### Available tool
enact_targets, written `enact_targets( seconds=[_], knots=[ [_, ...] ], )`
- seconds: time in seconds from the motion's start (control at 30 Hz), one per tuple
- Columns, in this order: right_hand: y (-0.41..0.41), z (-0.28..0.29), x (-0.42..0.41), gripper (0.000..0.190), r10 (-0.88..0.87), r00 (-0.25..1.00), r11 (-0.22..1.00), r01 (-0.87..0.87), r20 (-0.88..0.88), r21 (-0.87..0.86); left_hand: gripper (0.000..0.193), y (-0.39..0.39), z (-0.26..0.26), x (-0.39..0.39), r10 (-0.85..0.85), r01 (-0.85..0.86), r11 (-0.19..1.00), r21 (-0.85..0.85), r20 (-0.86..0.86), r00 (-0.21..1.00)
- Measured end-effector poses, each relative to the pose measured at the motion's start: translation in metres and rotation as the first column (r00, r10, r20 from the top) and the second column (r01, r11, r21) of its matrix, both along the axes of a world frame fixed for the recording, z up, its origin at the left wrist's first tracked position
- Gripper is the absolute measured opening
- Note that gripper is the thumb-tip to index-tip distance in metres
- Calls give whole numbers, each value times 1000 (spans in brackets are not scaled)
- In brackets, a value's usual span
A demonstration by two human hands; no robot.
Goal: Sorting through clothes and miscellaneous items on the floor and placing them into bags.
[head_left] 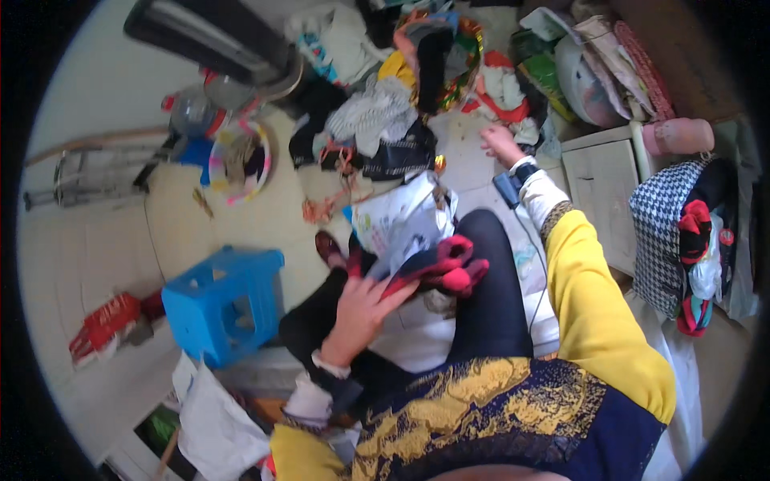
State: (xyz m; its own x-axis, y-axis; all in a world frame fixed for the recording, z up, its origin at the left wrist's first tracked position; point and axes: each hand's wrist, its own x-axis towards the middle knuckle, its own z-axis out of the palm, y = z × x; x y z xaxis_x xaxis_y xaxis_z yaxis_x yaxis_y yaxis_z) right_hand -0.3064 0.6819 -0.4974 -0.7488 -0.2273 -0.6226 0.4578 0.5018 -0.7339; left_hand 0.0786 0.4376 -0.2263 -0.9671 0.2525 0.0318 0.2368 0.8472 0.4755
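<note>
My left hand [364, 312] is in front of my lap, its fingers around a bundle of red and black knitwear [442, 264], which may be socks or gloves. Greyish-blue fabric [404, 249] hangs beside the bundle, over a white plastic bag [385, 216] that bears printing. My right hand [504, 146] reaches forward above the tiled floor, close to a heap of red and white cloth [504, 96]. Its fingers are bent, and whether they pinch anything is too blurred to see. A dark box on a cable [507, 191] hangs near that wrist.
Ahead lie striped grey clothing [373, 114] and a tinsel-trimmed basket [472, 66] of clothes. On the left are a blue plastic stool [219, 306], a round pink-and-white basket [264, 150] and a dark column [216, 42]. A houndstooth bag [656, 240] stands right, beside a white cabinet [601, 192].
</note>
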Motion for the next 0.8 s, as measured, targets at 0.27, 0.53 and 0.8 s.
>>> enact_targets(
  seconds=[0.27,0.53,0.8],
  knots=[
    [-64,-50,-79,33,259,658,961,-103,-707,257,65,8,-29,23,226,-328,902,282,338,913],
    [-133,-50,-152,51,621,686,694,-258,-379,672,62,-4,-27,11,256,-372,899,232,411,875],
    [-135,-68,-176,43,758,624,518,-396,-192,758,55,-16,-31,12,302,-446,879,170,527,794]
  ],
)
